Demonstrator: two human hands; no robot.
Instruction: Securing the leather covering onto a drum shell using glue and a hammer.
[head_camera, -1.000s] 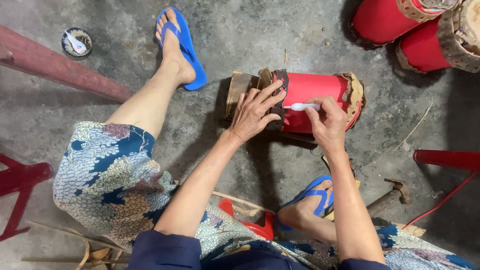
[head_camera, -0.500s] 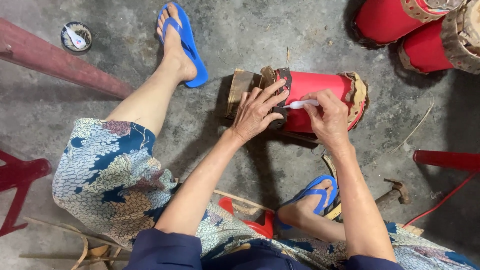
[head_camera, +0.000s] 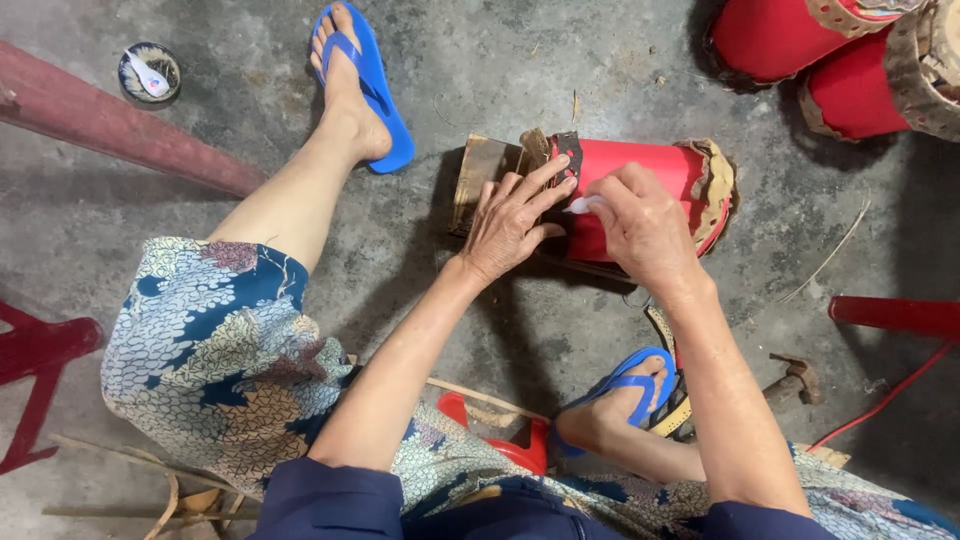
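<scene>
A small red drum lies on its side on the concrete floor, with rough hide edges at both ends. My left hand presses flat on its left end, fingers spread over the dark edge of the hide. My right hand rests on the red shell and pinches a small white tool against it near the dark edge. A wooden block stands just left of the drum.
Two more red drums lie at the top right. A round tin with a white spoon sits top left beside a red bar. A hammer lies lower right near a red stool leg. My feet wear blue sandals.
My right hand has shifted slightly left along the drum with the white tool. My left hand has stayed on the drum's end.
</scene>
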